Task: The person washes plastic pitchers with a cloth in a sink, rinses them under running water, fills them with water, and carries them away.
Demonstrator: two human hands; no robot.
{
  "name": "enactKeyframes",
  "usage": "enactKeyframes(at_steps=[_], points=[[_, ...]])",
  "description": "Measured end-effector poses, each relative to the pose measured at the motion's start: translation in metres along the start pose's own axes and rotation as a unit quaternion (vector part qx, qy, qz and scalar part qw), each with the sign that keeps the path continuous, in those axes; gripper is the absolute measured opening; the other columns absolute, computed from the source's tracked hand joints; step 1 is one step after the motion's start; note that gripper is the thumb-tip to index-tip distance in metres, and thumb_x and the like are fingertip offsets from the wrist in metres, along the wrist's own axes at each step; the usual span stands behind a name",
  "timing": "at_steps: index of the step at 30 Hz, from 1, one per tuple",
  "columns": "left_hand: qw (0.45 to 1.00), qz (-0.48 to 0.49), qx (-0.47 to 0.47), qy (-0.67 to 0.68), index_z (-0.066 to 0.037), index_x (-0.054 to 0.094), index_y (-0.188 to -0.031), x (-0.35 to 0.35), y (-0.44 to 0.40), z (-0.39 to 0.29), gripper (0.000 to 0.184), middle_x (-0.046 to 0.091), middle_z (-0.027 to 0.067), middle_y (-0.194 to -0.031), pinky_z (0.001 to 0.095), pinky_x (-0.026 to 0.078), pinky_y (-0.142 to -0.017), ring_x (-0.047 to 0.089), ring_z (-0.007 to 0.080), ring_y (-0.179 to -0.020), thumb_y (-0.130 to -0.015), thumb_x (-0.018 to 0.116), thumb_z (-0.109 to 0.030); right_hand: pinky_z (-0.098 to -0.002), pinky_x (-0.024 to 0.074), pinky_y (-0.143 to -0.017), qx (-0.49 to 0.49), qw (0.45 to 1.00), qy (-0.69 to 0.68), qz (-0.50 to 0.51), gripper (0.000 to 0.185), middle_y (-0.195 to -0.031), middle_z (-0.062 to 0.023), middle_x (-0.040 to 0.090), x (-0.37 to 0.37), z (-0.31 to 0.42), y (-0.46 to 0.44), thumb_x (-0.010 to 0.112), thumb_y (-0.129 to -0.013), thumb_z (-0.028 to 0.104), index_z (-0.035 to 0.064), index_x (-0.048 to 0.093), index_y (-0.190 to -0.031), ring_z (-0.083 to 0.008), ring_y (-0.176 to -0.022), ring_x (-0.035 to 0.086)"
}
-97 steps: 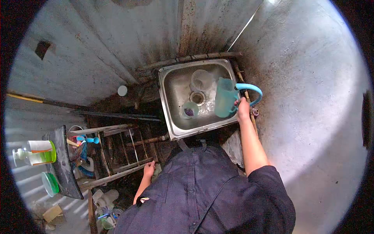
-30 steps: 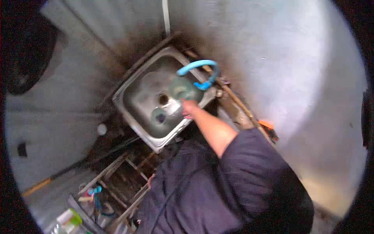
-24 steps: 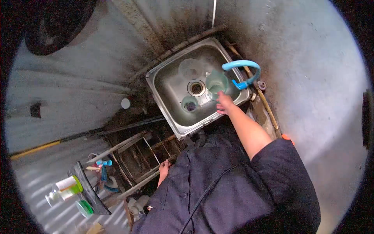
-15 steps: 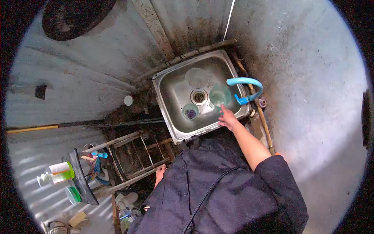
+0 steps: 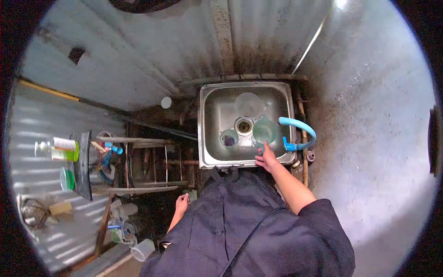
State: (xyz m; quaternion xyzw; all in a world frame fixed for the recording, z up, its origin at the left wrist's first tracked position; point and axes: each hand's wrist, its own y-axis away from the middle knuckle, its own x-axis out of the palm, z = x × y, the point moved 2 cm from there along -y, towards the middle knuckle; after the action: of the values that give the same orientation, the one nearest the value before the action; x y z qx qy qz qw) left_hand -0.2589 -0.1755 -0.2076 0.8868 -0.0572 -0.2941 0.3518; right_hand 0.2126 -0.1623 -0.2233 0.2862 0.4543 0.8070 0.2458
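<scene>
A translucent green pitcher stands upright in the metal sink, its open top facing up. At its near side, my right hand is closed on it, with the handle mostly hidden by the fingers. Left of the pitcher is a small greenish cup with something dark purple inside. A clear round container sits behind the drain. The blue curved faucet arches at the sink's right edge. My left hand hangs low beside my body, fingers curled, with nothing visible in them.
A wooden rack stands left of the sink. On a dark board are a labelled bottle and a green-lidded tub. Plastic containers lie at the lower left. A pale wall rises on the right.
The pitcher, earlier held tilted near the faucet, has moved left and now stands upright near the drain. My right hand has moved with it. The view has turned and shifted.
</scene>
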Motion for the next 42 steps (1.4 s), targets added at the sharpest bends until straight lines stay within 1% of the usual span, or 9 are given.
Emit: enactKeyframes(at_steps=[5, 12, 14, 20, 33, 36, 38, 40, 42], points=[[0.997, 0.002, -0.040, 0.058, 0.002, 0.057, -0.099, 0.017, 0.000, 0.047, 0.035, 0.055, 0.0019, -0.072, 0.0251, 0.045, -0.056, 0.052, 0.0106, -0.060, -0.089, 0.057, -0.032, -0.0470, 0.0368, -0.094, -0.019, 0.999, -0.040, -0.008, 0.061, -0.115, -0.0184, 0.048, -0.003, 0.010, 0.006, 0.036, -0.087, 0.064, 0.0148, 0.036, -0.122, -0.0355, -0.113, 0.047], [0.994, 0.000, -0.054, 0.096, 0.002, 0.058, -0.098, 0.049, 0.019, 0.098, 0.036, 0.056, 0.0032, -0.075, 0.0258, 0.047, -0.054, 0.052, 0.0114, -0.061, -0.088, 0.059, -0.032, -0.0307, 0.0501, -0.068, -0.018, 0.989, 0.143, 0.010, 0.061, -0.100, -0.0179, 0.059, -0.014, 0.025, 0.021, 0.036, -0.086, 0.067, 0.0078, 0.045, -0.100, -0.0235, -0.086, 0.062], [0.995, -0.027, -0.046, 0.089, 0.002, 0.058, -0.097, 0.054, 0.048, 0.064, 0.037, 0.057, 0.0038, -0.076, 0.0259, 0.048, -0.055, 0.053, 0.0118, -0.061, -0.087, 0.060, -0.034, -0.0264, 0.0505, -0.058, -0.026, 0.985, 0.170, 0.014, 0.060, -0.094, -0.0161, 0.061, -0.017, 0.026, 0.024, 0.036, -0.086, 0.066, 0.0084, 0.047, -0.095, -0.0203, -0.078, 0.064], [0.994, -0.067, -0.061, 0.063, 0.002, 0.058, -0.096, 0.066, 0.068, 0.072, 0.037, 0.058, 0.0060, -0.077, 0.0272, 0.048, -0.056, 0.055, 0.0138, -0.062, -0.087, 0.060, -0.034, -0.0248, 0.0498, -0.053, -0.072, 0.982, 0.176, 0.009, 0.055, -0.090, -0.0146, 0.060, -0.025, 0.028, 0.020, 0.038, -0.089, 0.060, 0.0073, 0.051, -0.098, -0.0198, -0.074, 0.064], [0.994, 0.000, -0.100, 0.053, 0.000, 0.057, -0.097, 0.077, 0.052, 0.112, 0.038, 0.061, 0.0058, -0.083, 0.0280, 0.047, -0.064, 0.056, 0.0135, -0.074, -0.086, 0.061, -0.036, -0.0293, 0.0510, -0.057, -0.024, 0.983, 0.184, -0.002, 0.052, -0.105, -0.0142, 0.048, -0.034, 0.025, 0.002, 0.039, -0.088, 0.056, 0.0107, 0.052, -0.111, -0.0218, -0.086, 0.059], [0.997, -0.041, -0.072, 0.002, -0.001, 0.059, -0.093, 0.076, 0.015, 0.171, 0.038, 0.062, 0.0050, -0.079, 0.0267, 0.044, -0.063, 0.055, 0.0121, -0.072, -0.085, 0.063, -0.039, -0.0336, 0.0490, -0.063, -0.057, 0.981, 0.183, -0.029, 0.055, -0.108, -0.0165, 0.052, -0.028, 0.029, 0.013, 0.038, -0.088, 0.058, 0.0087, 0.057, -0.106, -0.0238, -0.086, 0.059], [0.994, -0.078, -0.056, -0.050, -0.002, 0.060, -0.090, 0.075, -0.010, 0.198, 0.039, 0.062, 0.0044, -0.077, 0.0258, 0.043, -0.062, 0.054, 0.0111, -0.070, -0.084, 0.064, -0.040, -0.0363, 0.0450, -0.071, -0.200, 0.913, 0.347, -0.073, 0.059, -0.100, -0.0169, 0.059, -0.036, 0.025, -0.009, 0.038, -0.088, 0.060, 0.0064, 0.063, -0.093, -0.0258, -0.083, 0.059], [0.989, -0.108, -0.004, 0.103, -0.002, 0.060, -0.092, 0.070, 0.027, 0.133, 0.040, 0.063, 0.0063, -0.078, 0.0270, 0.043, -0.058, 0.054, 0.0108, -0.063, -0.084, 0.064, -0.041, -0.0356, 0.0426, -0.076, -0.202, 0.896, 0.371, -0.135, 0.064, -0.087, -0.0159, 0.064, -0.035, 0.028, -0.006, 0.038, -0.087, 0.061, 0.0036, 0.065, -0.080, -0.0262, -0.081, 0.059], [0.992, -0.091, -0.025, 0.089, 0.000, 0.059, -0.097, 0.063, 0.048, 0.089, 0.042, 0.062, 0.0059, -0.076, 0.0268, 0.043, -0.056, 0.054, 0.0101, -0.062, -0.085, 0.063, -0.040, -0.0351, 0.0428, -0.075, -0.219, 0.875, 0.404, -0.151, 0.064, -0.082, -0.0151, 0.064, -0.036, 0.022, -0.011, 0.038, -0.087, 0.062, 0.0037, 0.065, -0.079, -0.0256, -0.079, 0.060]])
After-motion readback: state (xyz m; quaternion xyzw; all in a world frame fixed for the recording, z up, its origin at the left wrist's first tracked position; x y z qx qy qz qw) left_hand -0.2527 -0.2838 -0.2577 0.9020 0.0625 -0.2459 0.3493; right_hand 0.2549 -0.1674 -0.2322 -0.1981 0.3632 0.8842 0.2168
